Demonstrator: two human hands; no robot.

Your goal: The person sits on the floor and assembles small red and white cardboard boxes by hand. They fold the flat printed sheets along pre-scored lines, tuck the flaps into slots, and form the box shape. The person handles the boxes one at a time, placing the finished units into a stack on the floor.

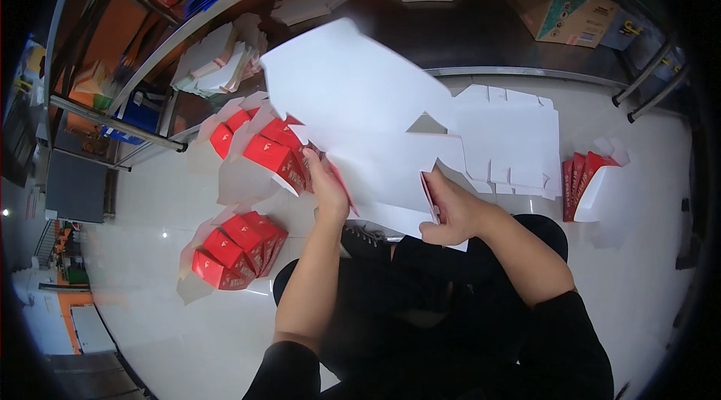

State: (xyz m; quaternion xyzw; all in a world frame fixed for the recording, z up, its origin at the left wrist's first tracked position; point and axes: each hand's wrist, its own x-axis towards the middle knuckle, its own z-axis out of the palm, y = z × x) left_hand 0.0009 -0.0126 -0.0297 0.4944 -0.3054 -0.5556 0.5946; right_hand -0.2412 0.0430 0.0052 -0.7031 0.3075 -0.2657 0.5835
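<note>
Between my hands is a partly folded cardboard food box (375, 152), its plain white inside facing up and slivers of red outside showing at the bent side edges. A large white flap of it rises away from me. My left hand (329, 188) holds the left side, thumb along the edge and fingers mostly hidden behind the board. On the right side, my right hand (457, 208) is closed around the folded edge. Just beyond my right hand lies a stack of flat white box blanks (511, 137) on the floor.
Folded red boxes stand in nested groups on the tiled floor: one group (274, 156) left of my left hand, another (240, 250) nearer, a third (586, 182) at far right. A metal shelf (518, 62) ahead holds cartons (574, 13) and white boards (218, 58).
</note>
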